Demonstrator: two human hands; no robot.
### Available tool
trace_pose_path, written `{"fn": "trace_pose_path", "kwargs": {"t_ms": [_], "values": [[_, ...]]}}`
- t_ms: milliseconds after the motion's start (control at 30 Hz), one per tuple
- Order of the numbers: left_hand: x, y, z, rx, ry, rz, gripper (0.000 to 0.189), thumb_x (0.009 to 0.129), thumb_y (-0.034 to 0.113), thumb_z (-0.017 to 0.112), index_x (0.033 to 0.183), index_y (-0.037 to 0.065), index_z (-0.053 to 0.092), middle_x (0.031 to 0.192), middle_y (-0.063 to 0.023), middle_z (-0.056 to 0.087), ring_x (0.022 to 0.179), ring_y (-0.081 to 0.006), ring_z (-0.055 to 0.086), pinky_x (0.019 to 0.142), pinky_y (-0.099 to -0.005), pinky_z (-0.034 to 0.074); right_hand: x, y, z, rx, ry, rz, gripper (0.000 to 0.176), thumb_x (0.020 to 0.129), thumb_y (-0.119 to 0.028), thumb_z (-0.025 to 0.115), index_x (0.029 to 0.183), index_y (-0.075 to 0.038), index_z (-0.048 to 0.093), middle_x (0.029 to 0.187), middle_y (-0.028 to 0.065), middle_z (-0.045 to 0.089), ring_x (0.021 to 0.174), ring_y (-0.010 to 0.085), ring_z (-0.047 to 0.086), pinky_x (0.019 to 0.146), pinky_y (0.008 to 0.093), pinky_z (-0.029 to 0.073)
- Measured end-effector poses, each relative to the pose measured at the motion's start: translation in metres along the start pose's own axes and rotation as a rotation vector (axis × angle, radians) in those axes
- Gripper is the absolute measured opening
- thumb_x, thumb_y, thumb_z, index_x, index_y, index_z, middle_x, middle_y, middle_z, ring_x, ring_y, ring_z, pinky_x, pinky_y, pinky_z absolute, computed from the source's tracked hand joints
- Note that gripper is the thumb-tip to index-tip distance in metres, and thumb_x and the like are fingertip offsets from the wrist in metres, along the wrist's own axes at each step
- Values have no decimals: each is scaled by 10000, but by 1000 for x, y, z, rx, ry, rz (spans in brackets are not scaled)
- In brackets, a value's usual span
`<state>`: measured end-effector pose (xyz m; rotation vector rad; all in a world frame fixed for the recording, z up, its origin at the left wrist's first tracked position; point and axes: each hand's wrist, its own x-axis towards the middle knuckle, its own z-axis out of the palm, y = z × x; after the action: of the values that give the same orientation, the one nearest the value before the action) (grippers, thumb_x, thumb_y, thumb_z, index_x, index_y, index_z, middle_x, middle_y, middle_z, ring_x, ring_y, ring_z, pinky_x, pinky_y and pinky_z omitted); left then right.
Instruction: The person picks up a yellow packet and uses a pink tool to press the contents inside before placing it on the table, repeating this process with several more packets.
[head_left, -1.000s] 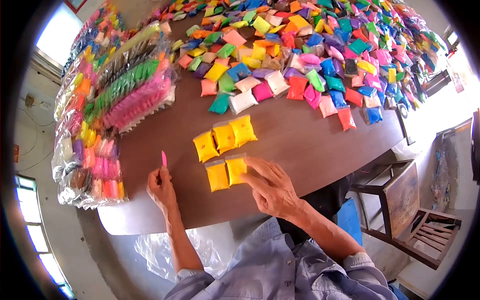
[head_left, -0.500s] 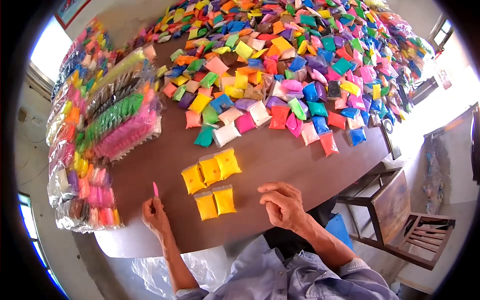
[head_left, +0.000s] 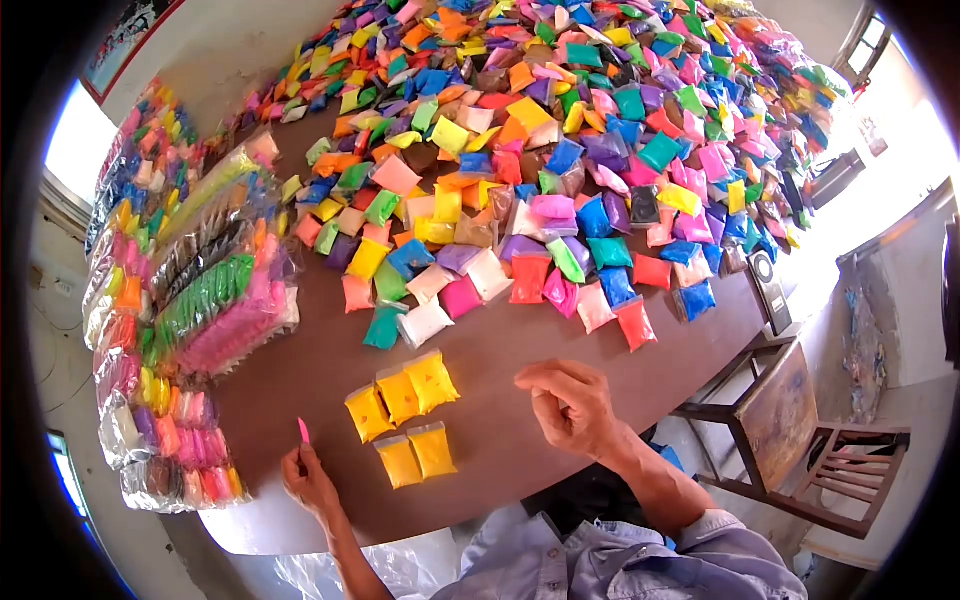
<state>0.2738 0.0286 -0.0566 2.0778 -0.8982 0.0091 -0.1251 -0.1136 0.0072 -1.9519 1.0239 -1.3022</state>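
Between thumb and fingers, my left hand (head_left: 312, 484) pinches a thin, pink, pointed piece of plastic (head_left: 304, 431), tip up, near the table's front left edge. To its right lie several small clear bags with yellow filling: a back row of three (head_left: 401, 396) and a front row of two (head_left: 416, 455), all flat on the table. My right hand (head_left: 572, 408) hovers right of these bags, apart from them, its fingers curled in; no object shows in it. Beyond both hands spreads a big heap of small filled bags (head_left: 480, 200) in many colours.
Large clear packs (head_left: 215, 300) of coloured bags are stacked along the brown table's (head_left: 520, 460) left side. A flat grey device (head_left: 770, 290) sits at the right edge. A wooden chair (head_left: 770, 420) stands to the right; clear plastic (head_left: 400, 570) shows below the front edge.
The view has tilted up, so the table sits lower in the picture. Against the table, my right hand has moved forward towards the heap. My left hand has kept its hold on the pink piece.
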Motion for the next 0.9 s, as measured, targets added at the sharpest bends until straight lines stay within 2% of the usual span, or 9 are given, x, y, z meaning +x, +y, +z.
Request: {"fn": "trace_pose_path", "kwargs": {"t_ms": [67,100,300,367,667,733,767,867,900], "values": [[0,1,1,54,27,34,183,1028,190,685,936,32,698,765,-27,622,677,-112,548,620,-295,448,10,4,-7,3,-6,-16,211,838,103,660,1014,5,724,948,137,736,625,190,620,559,286,483],[0,0,1,52,25,32,183,1028,190,685,936,32,698,765,-27,622,677,-112,548,620,-295,448,17,4,-9,0,-7,-16,211,838,103,660,1014,5,724,948,137,736,625,190,620,559,286,483],[-1,-5,1,64,15,-1,180,1033,186,675,959,24,706,807,-31,643,708,-115,565,625,-293,455,58,13,-28,-116,66,-62,149,886,72,680,1016,15,725,904,137,731,692,221,683,629,299,524],[0,-14,-1,48,-12,-1,185,1034,189,675,971,17,709,832,-44,660,734,-122,582,637,-293,467,72,16,-32,-136,78,-42,138,886,25,734,1020,0,714,898,159,739,750,300,724,638,356,560],[0,-13,-2,137,-25,-82,206,1036,200,674,996,1,706,860,-70,680,770,-169,603,677,-326,496,104,43,-28,-293,92,-87,174,861,-26,758,1032,-30,728,922,127,747,802,312,724,733,395,569],[1,-21,-3,125,-45,-81,206,1038,204,673,1001,4,706,865,-71,681,775,-173,604,681,-328,497,103,52,-25,-537,82,-120,195,852,-86,775,1042,-63,739,1056,100,738,987,313,712,875,428,545],[1,-23,-4,121,-51,-82,207,1040,208,672,1005,7,706,871,-71,681,780,-177,604,685,-330,499,103,57,-24,-545,88,-118,195,852,-86,775,1042,-63,739,1056,100,738,987,313,712,875,428,545],[0,-16,-2,146,-29,-67,201,1044,209,671,1011,14,706,886,-72,685,799,-176,604,692,-331,500,90,78,-20,-683,-39,-31,228,880,-162,757,1098,-98,743,1300,80,647,1343,328,542,1063,486,448],[1,-17,-3,140,-33,-62,201,1044,209,671,1011,14,706,886,-72,685,799,-176,604,692,-331,500,87,83,-20,-689,-34,-28,228,880,-162,757,1098,-98,743,1300,80,647,1343,328,542,1063,486,448]]}}
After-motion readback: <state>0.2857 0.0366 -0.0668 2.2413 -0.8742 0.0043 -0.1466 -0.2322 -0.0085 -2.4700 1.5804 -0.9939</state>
